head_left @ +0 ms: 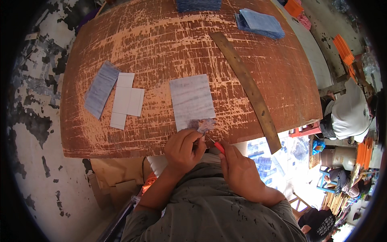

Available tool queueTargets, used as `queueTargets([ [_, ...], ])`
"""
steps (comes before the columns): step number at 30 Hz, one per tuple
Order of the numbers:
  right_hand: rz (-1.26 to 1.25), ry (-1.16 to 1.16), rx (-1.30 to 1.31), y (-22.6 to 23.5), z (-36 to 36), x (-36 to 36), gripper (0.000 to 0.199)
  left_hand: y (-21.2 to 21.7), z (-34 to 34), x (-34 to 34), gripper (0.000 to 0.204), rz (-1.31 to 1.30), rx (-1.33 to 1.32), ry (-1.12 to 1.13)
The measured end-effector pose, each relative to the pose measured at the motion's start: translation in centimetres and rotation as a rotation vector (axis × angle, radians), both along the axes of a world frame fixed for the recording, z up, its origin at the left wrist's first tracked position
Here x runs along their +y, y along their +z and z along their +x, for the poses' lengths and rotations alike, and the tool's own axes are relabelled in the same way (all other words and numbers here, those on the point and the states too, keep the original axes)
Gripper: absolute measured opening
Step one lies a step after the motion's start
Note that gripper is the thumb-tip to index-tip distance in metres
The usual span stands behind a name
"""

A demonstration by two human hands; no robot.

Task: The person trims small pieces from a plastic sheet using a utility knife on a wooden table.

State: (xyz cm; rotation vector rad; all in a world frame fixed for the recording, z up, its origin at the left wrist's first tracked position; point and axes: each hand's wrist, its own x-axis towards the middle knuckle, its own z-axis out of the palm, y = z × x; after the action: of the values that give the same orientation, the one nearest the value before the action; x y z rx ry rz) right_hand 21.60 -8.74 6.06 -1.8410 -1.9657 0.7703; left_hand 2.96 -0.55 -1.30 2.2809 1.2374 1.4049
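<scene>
On the worn table (161, 40), hands pinch a grey sheet (191, 101).

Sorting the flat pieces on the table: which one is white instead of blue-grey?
The white cut-out card, cross-shaped with square flaps, left of centre. It lies between the narrow blue-grey sheet and the larger blue-grey sheet beyond the hands.
</scene>
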Motion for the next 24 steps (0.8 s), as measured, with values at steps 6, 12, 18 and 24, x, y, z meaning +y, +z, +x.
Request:
queueTargets([
  [6, -0.039, -0.001, -0.021, 0.9, 0.0, 0.5, 0.042, 0.0, 0.0, 0.2, 0.017, 0.023, 0.016, -0.018],
  [12, -0.013, 0.003, -0.031, 0.6, -0.1, 0.7, 0.040, -0.2, 0.0, 0.1, 0.017, 0.051, 0.048, -0.011],
  [18, 0.012, 0.009, -0.044, 0.1, -0.1, 0.9, 0.039, -0.3, 0.0, 0.2, 0.017, 0.059, 0.060, -0.026],
  [24, 0.046, 0.019, -0.063, -0.4, -0.3, 1.1, 0.039, -0.5, -0.1, 0.1, 0.017, 0.057, 0.062, -0.023],
])
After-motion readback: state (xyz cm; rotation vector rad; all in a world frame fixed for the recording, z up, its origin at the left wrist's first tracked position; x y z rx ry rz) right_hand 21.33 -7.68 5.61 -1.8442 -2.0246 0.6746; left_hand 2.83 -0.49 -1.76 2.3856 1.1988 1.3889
